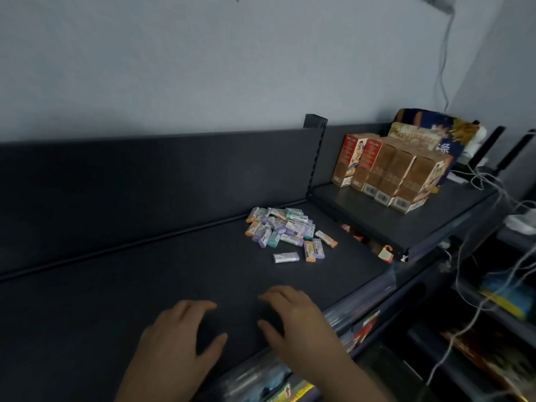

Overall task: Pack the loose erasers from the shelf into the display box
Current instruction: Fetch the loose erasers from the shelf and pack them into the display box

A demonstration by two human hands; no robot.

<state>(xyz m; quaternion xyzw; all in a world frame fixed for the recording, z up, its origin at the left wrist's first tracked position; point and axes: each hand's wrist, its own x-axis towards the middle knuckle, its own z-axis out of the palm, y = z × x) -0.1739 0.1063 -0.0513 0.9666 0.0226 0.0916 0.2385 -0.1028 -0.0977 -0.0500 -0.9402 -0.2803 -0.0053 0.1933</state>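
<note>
erasers (282, 227) sit heaped mid-frame while left hand (179, 335) and right hand (293, 317) hover empty, fingers loose, at lower centre, so i'd pinch just a few per grab

A pale grey wall (203, 53) rises behind, with white cables (443, 68) hanging down near its right corner. On a raised side shelf (362, 216) at the right stands a row of brown cartons (400, 177). Two red cartons (352, 158) stand just beside its left end, and a dark blue patterned package (426, 120) sits behind. An orange tag (387, 253) hangs under that shelf's front edge.
</note>
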